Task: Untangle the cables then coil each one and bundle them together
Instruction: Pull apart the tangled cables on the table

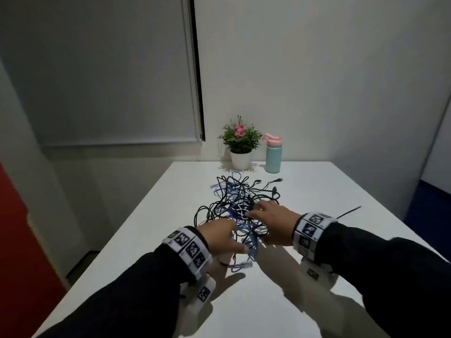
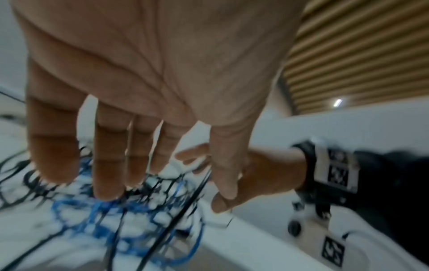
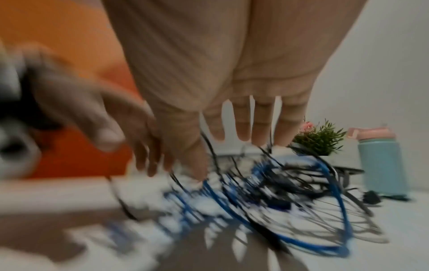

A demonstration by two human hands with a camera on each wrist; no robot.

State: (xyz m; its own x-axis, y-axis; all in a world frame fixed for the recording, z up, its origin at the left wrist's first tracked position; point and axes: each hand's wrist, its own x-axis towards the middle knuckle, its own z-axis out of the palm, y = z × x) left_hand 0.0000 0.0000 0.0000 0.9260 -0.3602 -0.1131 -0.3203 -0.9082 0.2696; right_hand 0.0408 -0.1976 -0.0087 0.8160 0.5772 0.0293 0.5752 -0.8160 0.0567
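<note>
Cables (image 1: pixel 238 203) mid-table (image 1: pixel 317 240), clear of edges, under 2 spread, empty hands (image 1: pixel 219 236) (image 1: pixel 273 222).

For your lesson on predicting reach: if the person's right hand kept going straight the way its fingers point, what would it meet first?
The right hand points forward and to the person's left, fingers extended over the cable tangle. It would meet those black and blue cables first; depth is blurred, so it may already touch them.

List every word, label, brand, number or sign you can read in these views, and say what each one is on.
None can be read.
Wristbands: black-and-white square marker patterns only, no letters or numbers.
Teal bottle: no label shows.
White plant pot: plain.
Cable tangle: any print too small and blurred.
</note>
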